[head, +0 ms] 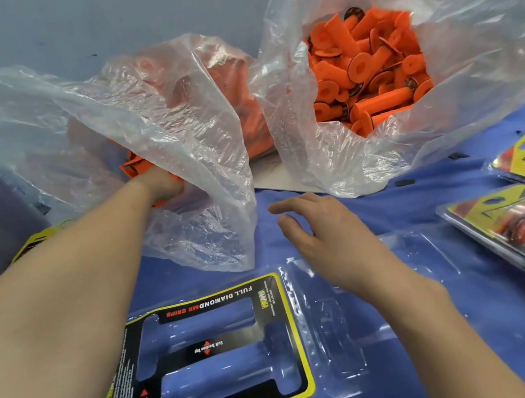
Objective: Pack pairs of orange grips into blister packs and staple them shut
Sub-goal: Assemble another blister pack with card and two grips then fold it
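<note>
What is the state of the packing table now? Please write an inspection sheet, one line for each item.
Surface: blue cloth covers the table.
Job's things: two clear bags, left bag and right bag, hold orange grips; an open blister pack with its printed card lies empty in front; two filled packs lie at the right.
Clutter: small dark scraps on the cloth.
Hands: left hand reaches into the left bag, what it holds hidden by plastic; right hand is open, fingers relaxed, just beyond the blister pack.
Cables: nothing seen.
Surroundings: pale blue wall behind the bags.
</note>
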Tool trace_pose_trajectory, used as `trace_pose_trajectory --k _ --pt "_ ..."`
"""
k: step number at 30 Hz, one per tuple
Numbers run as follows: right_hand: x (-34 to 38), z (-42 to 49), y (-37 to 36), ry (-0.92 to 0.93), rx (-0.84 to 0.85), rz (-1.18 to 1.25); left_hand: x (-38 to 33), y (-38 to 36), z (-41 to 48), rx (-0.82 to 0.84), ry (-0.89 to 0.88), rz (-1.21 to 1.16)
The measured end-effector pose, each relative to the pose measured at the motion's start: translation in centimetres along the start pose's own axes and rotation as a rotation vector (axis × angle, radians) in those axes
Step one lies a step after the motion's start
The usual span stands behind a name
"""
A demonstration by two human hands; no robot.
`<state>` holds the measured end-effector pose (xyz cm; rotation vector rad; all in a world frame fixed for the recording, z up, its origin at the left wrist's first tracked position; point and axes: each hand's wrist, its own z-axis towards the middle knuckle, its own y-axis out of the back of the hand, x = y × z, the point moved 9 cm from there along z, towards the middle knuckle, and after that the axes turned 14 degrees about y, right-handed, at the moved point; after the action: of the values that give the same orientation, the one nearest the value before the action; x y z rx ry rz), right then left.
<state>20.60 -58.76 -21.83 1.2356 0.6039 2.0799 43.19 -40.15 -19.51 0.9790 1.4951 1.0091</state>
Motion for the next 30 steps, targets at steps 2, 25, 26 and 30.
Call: trace_pose_trajectory --k 2,25,26,30 --pt "0.2 0.0 0.0 0.004 -0.008 0.002 0.3 0.8 -0.1 -0.050 0.009 -0.062" --pt "5.2 -0.2 -2.9 0.126 0.028 -0.090 5.8 13.0 -9.6 -0.403 -0.116 -0.469" --pt "5.4 -0.2 -2.8 0.136 0.012 -0.091 6.4 13.8 -10.9 -0.474 -0.130 -0.516" --pt "6.7 -0.2 -2.4 0.149 -0.065 0.100 9.4 13.8 -15.6 -0.519 -0.152 -0.919"
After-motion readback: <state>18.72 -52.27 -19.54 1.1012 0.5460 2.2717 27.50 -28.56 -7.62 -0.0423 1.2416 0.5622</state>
